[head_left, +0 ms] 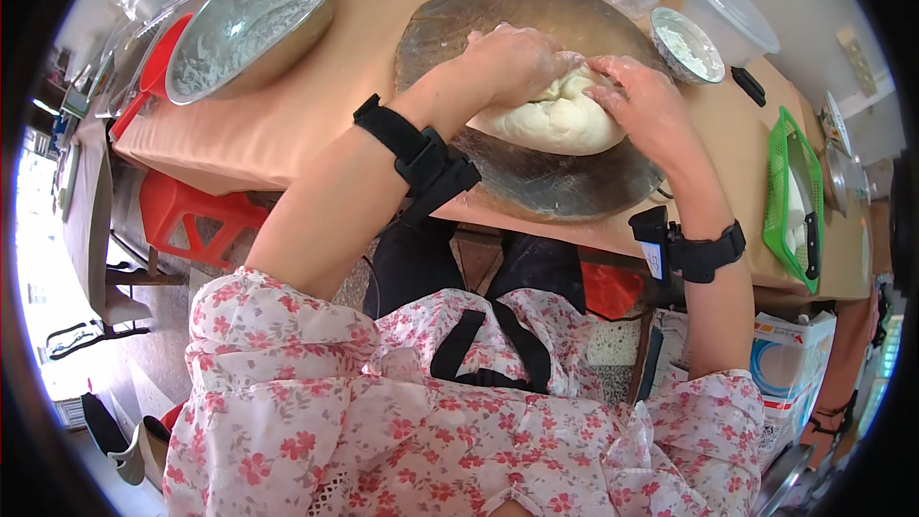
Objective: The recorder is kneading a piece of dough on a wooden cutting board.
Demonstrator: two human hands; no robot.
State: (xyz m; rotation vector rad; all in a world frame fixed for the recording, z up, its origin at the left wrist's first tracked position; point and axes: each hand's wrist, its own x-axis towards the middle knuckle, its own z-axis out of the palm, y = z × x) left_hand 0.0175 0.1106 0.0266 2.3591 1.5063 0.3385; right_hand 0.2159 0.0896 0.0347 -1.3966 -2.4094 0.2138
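A pale, thick lump of dough [555, 126] rests on a round, dark wooden board [488, 14]. My left hand [517, 59] lies over the far left part of the dough, its fingers curled in at the top edge. From the right, my right hand [639, 98] grips the dough with bent fingers, and its fingertips come close to those of the left. White flour dusts both hands. The dough's far side is partly hidden beneath my left hand. Each forearm wears a black strap with a small device.
At the left stands a large metal basin [258, 24] with floury residue, beside a red plastic scoop [153, 77]. A bowl of white flour [687, 46] sits right of the board, near a clear plastic tub [732, 10]. Farther right, a green basket [793, 191] holds a black-handled knife [812, 244].
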